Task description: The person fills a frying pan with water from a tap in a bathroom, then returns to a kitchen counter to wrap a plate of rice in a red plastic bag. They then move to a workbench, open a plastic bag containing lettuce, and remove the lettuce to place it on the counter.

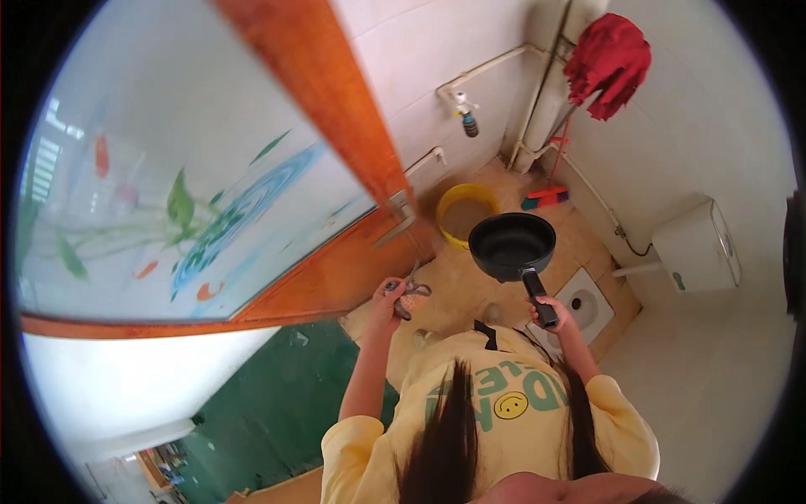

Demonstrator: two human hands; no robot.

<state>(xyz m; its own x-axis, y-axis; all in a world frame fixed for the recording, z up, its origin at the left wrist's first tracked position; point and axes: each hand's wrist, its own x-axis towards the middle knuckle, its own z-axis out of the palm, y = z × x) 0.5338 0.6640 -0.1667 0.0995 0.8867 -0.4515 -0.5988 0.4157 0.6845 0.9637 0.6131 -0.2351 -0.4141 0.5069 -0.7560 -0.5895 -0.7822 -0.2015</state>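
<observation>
My right hand [556, 315] is wrapped round the black handle of a deep black frying pan [512, 241]. The pan is held out in front of me, its dark inside facing up and no food visible in it. My left hand [389, 299] is closed on a pair of scissors [417, 289] with dark grey looped handles, a blade pointing away from me. Something pinkish shows beside the handles, too small to make out. Past the pan, on the floor, a yellow bucket [449, 202] stands apart from both hands.
An orange wooden door [336, 109] with a painted glass panel and metal handle [396, 220] is close on my left. A white squat toilet [598, 304] lies right, below a wall cistern [697, 244]. A tap [464, 104], red mop [606, 63] and broom [546, 198] are farther off.
</observation>
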